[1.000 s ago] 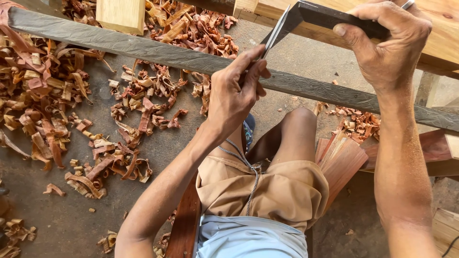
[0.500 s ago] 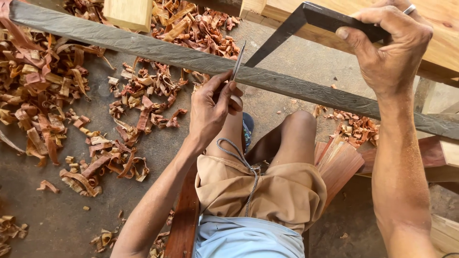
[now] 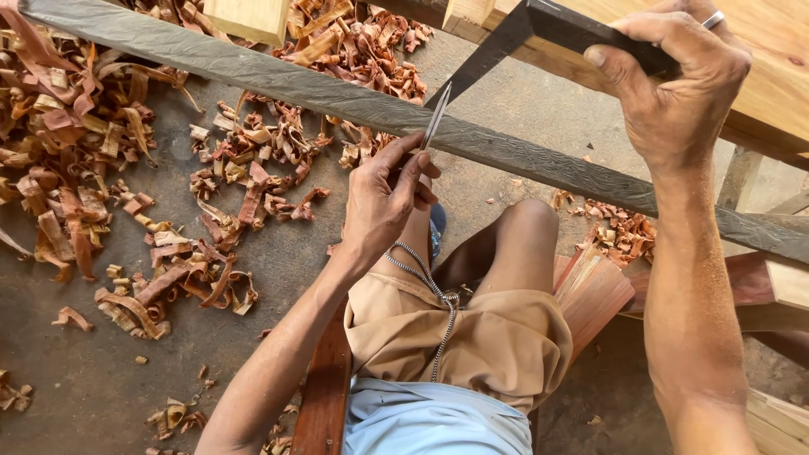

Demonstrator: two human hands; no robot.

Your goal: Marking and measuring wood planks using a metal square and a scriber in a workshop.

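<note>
A long grey wooden strip [image 3: 337,99] runs diagonally across the view from upper left to right. My right hand [image 3: 674,76] grips the dark stock of a try square [image 3: 573,32] at the upper right, its metal blade slanting down onto the strip. My left hand [image 3: 383,198] sits just below the strip and pinches a thin pencil-like marker [image 3: 436,118], whose tip points up at the strip beside the blade. My bare knee [image 3: 527,223] is bent under the strip.
Reddish wood shavings [image 3: 101,168] lie heaped over the concrete floor at left and top. A pale timber beam [image 3: 775,59] crosses the upper right corner. Reddish boards [image 3: 594,291] lie under my leg, and a pale block [image 3: 249,17] stands at the top.
My left hand has drawn back from the strip and now holds the thin marker upright against it. The right hand keeps the square in place.
</note>
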